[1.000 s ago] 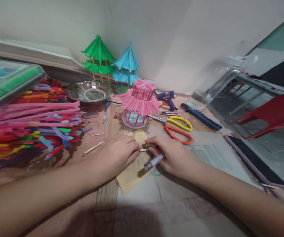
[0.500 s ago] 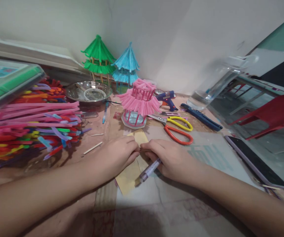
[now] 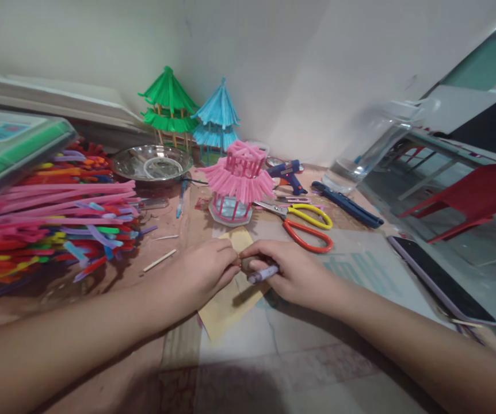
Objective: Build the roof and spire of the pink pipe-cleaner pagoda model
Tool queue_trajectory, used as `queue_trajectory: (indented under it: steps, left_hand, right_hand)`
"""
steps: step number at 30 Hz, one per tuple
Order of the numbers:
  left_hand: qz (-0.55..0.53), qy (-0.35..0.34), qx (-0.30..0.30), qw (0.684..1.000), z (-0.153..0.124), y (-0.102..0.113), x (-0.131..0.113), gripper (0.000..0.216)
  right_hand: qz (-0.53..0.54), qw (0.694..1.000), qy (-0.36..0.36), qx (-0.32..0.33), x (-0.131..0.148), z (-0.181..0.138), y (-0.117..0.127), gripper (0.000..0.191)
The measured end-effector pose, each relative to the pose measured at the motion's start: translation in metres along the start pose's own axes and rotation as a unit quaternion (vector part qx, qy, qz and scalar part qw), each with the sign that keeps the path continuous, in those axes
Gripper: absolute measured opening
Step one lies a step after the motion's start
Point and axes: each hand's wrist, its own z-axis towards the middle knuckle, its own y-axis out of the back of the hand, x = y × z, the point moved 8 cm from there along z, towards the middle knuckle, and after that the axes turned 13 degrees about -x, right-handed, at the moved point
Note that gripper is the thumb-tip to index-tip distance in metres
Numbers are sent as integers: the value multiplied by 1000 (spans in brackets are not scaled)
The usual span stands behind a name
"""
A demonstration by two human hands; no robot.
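Note:
My right hand (image 3: 297,273) is closed around a pale purple pen (image 3: 263,275), whose barrel sticks out toward the left. Close beside it, my left hand (image 3: 213,264) has its fingers curled in a pinch; whatever they grip is hidden. The fingertips of both hands meet or nearly meet over a strip of yellow paper (image 3: 220,316) lying on the table. Just beyond the paper stands a small pink pavilion (image 3: 240,184) made of fuzzy pipe cleaners. Scissors (image 3: 308,230) with one yellow and one orange handle lie to the right of it.
Bundled pipe cleaners (image 3: 58,218) and a plastic case (image 3: 19,149) fill the left. Behind are a steel bowl (image 3: 121,167), green (image 3: 168,95) and blue (image 3: 218,112) pavilions, and a glue gun (image 3: 289,172). At right are a utility knife (image 3: 347,204), water jug (image 3: 360,155) and phone (image 3: 442,282).
The pen in my right hand has swung up from pointing down toward the paper to lying flatter. Both hands stay together over the paper. The view has shifted slightly.

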Motion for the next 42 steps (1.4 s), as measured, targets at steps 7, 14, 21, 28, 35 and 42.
queue_trajectory:
  steps: [7, 14, 21, 28, 35, 42]
  left_hand:
    - [-15, -5, -29, 999, 2, 2, 1, 12]
    - [0, -13, -36, 999, 0, 0, 1, 17]
    - [7, -16, -34, 999, 1, 3, -1, 11]
    - [8, -10, -23, 1000, 1, 3, -2, 14]
    - [14, -10, -20, 1000, 0, -1, 1, 14]
    - [-7, 27, -36, 999, -1, 5, 3, 12]
  right_hand:
    - [14, 997, -67, 32, -15, 5, -4, 26]
    - [7, 997, -64, 44, -14, 8, -3, 20]
    - [7, 999, -22, 27, -8, 8, -2, 28]
    - [-10, 1000, -9, 17, -5, 8, 2, 30]
    - [12, 999, -39, 25, -8, 10, -3, 28]
    - [-33, 998, -38, -37, -22, 15, 5, 36]
